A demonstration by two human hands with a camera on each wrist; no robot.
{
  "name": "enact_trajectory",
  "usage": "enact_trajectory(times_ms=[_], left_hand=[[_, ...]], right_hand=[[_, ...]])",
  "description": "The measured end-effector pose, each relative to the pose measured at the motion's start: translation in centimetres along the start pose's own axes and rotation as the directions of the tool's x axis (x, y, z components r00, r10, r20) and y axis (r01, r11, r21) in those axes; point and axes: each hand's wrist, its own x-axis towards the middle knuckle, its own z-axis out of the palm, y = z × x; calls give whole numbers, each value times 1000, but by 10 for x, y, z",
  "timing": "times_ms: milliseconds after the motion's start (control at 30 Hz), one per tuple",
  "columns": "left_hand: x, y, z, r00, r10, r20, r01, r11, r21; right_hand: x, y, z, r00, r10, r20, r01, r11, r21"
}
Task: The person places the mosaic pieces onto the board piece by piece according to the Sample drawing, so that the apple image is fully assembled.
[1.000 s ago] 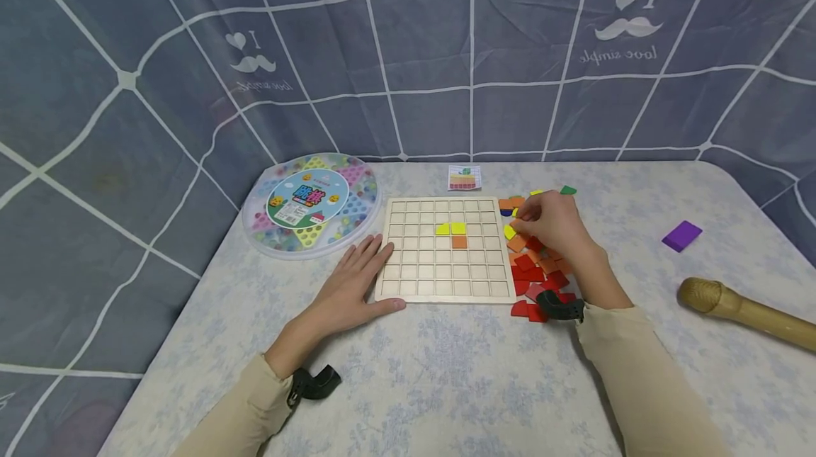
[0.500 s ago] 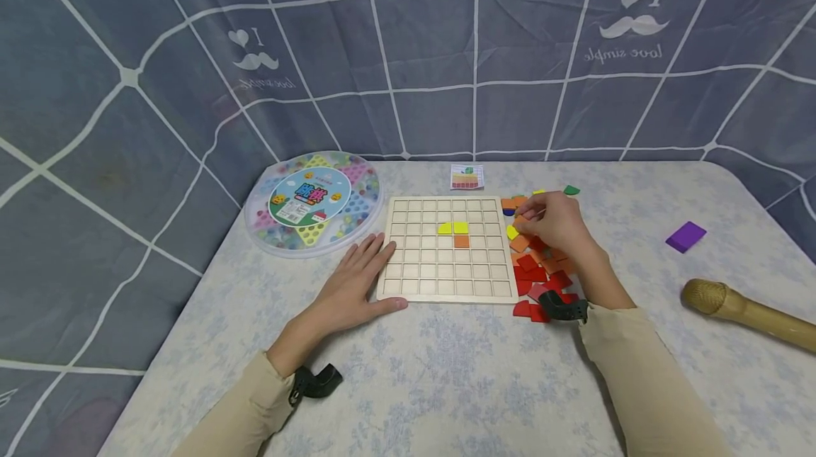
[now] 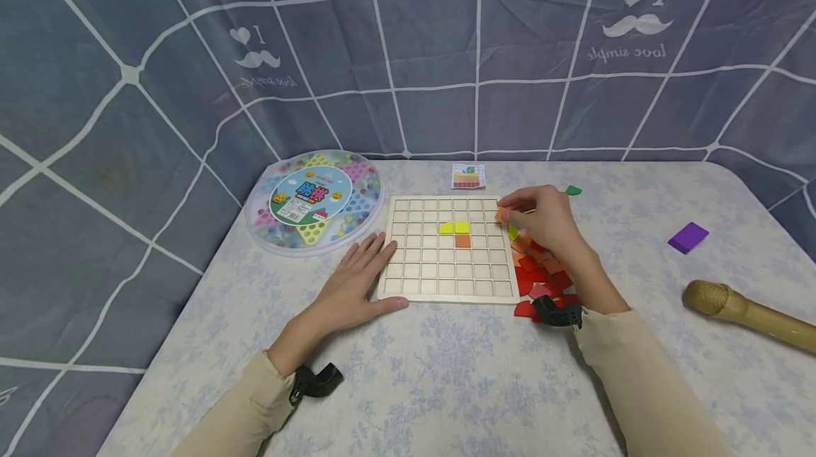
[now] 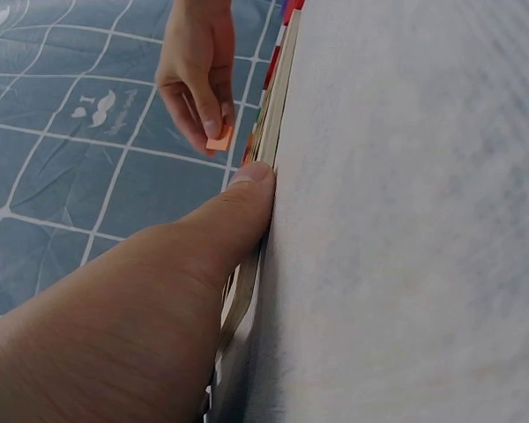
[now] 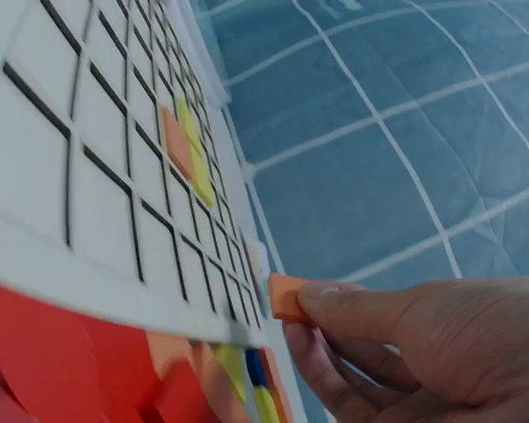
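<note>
My right hand pinches a small orange tile between thumb and fingers, held above the right edge of a wooden grid board. Two yellow tiles, one with a cut or rounded corner, lie side by side in the grid, and an orange square tile sits just below them. Along the board's left edge rests my left hand, fingers spread and straight, its thumb at the front left corner. To the right of the board is a loose pile of red tiles, orange and yellow ones among them, partly hidden by my right hand.
Behind the board lies a small printed picture card. A round Chinese checkers box is at the back left. On the right are a green tile, a purple block and a wooden microphone-shaped object.
My right hand has lifted from the pile and moved left to the board's edge with the orange tile. My left hand stays in place on the board.
</note>
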Motion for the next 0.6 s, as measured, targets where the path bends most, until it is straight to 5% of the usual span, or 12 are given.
enact_trajectory(times_ms=[267,600], left_hand=[[0,0,0,1000,-11,14,11,1000,-3],[0,0,-1,1000,-16,18,16,1000,-3]], right_hand=[[1,-5,22,987,-74,140,75,997,-1],[0,-8,24,977,-101,188,106,994,-13]])
